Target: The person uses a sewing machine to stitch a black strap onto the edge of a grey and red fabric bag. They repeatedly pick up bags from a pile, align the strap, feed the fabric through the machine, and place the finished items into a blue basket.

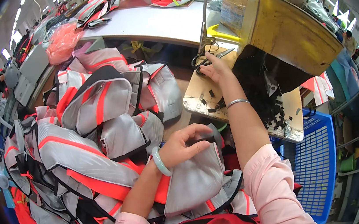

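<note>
Some bare board [194, 87] separates right hand [216, 69] and scissors [225, 53] from near edge [206, 114].

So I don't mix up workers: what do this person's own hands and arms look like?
Ungloved left hand with a thick pale green bangle; ungloved right hand with a slim silver-coloured bangle. Pale pink sleeves stop short of both hands.

Your left grip [183, 146], thumb and fingers parted, lies over a grey fabric piece [196, 181] beside a heap of grey-and-coral sewn pieces [83, 160]. Your right grip [213, 67] is at the scissors [226, 52] over a tan board [196, 88] scattered with black scraps [212, 93]; whether it grasps them is unclear. A blue plastic basket [314, 165] stands to your right.
</note>
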Tool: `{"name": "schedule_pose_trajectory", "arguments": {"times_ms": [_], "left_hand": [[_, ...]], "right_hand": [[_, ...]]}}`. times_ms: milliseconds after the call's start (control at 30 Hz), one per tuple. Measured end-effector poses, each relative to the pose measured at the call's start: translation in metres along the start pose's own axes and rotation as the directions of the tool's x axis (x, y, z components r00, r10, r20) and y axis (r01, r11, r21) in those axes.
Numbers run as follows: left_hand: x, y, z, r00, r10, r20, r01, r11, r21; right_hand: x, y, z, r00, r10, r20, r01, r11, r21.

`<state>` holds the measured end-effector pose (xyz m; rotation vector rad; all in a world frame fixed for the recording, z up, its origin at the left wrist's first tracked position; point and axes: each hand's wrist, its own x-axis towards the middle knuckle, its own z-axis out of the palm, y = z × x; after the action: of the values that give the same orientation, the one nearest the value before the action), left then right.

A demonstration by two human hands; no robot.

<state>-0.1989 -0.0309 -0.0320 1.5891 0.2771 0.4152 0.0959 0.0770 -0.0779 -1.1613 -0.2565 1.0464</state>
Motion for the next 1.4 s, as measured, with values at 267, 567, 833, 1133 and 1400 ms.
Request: {"name": "schedule_pose_trajectory", "arguments": {"times_ms": [267,567,833,1133,1400], "left_hand": [[0.010,-0.024,0.012,0.999,0.001,0.052,-0.016,0.958,0.287],[0.004,-0.029,0.018,0.992,0.110,0.067,-0.129,0.863,0.489],[0.002,-0.037,0.040,0.969,0.237,0.064,-0.230,0.783,0.578],[0.008,-0.065,0.068,0.948,0.239,0.209,-0.317,0.679,0.663],[0.005,-0.048,0.085,0.960,0.011,0.281,-0.199,0.732,0.652]], "right_hand": [[0.031,0.005,-0.014,0.996,-0.007,0.091,-0.005,0.990,0.138],[-0.006,-0.005,0.017,0.995,0.085,-0.060,-0.080,0.994,0.073],[-0.011,-0.010,0.003,0.993,0.106,-0.058,-0.112,0.986,-0.125],[-0.006,-0.009,0.012,0.990,0.036,-0.133,-0.062,0.979,-0.193],[-0.052,-0.031,0.022,0.998,-0.053,-0.021,0.031,0.819,-0.573]]}}
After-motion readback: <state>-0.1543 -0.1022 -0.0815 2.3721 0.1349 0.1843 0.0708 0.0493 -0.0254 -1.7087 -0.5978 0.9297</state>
